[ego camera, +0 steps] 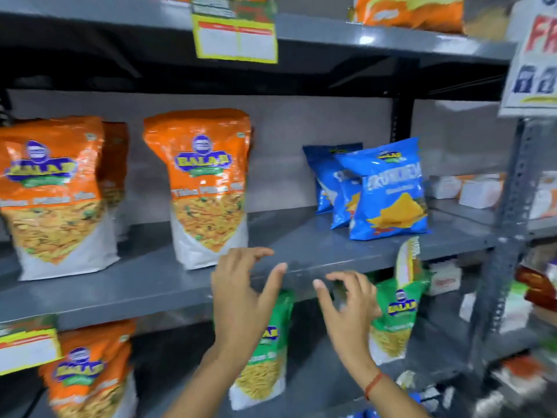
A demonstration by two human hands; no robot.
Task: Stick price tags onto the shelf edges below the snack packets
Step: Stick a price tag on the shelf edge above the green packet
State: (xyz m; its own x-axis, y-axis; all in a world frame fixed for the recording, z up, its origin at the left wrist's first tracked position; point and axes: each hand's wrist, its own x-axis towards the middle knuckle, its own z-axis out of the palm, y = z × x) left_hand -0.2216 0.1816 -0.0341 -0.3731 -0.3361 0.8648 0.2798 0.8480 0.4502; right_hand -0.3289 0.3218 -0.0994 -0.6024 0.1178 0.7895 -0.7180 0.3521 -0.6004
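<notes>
Both my hands hover in front of the grey middle shelf edge (pixel 168 300). My left hand (pixel 241 297) has its fingers spread, fingertips near the edge, and holds nothing. My right hand (pixel 346 309) is also open and empty, just right of it. On the shelf above stand an orange snack packet (pixel 208 188), another orange packet (pixel 51 197) at the left and blue chip packets (pixel 388 191) at the right. A yellow price tag (pixel 236 40) is stuck on the top shelf edge; another yellow tag (pixel 27 349) sits at the lower left.
Green snack packets (pixel 391 315) and an orange packet (pixel 90 372) stand on the shelf below, behind my hands. A perforated grey upright (pixel 509 224) bounds the shelves at the right, with a white sign (pixel 533 58) above and white boxes (pixel 479 191) beyond.
</notes>
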